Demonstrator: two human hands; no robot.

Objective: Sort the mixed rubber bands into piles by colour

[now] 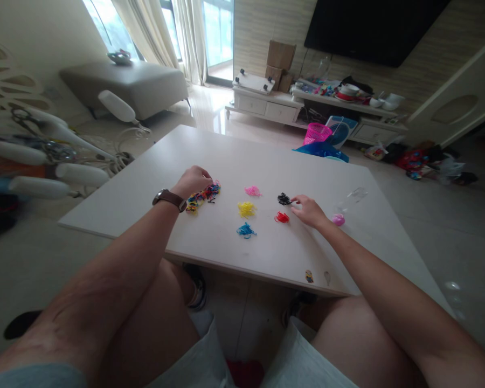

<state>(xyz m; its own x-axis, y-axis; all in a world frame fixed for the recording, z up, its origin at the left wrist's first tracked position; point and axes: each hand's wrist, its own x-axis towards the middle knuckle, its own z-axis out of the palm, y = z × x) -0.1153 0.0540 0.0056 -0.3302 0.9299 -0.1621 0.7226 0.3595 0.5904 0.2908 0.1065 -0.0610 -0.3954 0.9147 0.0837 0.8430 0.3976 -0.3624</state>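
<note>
Above a mixed pile of small coloured rubber bands (pixel 200 199), my left hand (pixel 193 180) is bent down with its fingers pinched together; what they hold, if anything, is hidden. My right hand (pixel 307 211) reaches to the edge of a black pile of bands (pixel 283 199), fingertips drawn together against it. Whether a band is between them is too small to tell. Between my hands lie piles in single colours: pink bands (pixel 253 191), yellow bands (pixel 246 209), blue bands (pixel 246 230) and red bands (pixel 282 217).
The white table (pixel 210 151) also carries a pink-purple round object (pixel 338 220), a clear plastic container (pixel 353 198) and a small yellow cartoon figure (pixel 309 276) near the front edge. A chandelier-like lamp (pixel 81 175) stands close on the left. Beyond the table is a pink basket (pixel 317 133).
</note>
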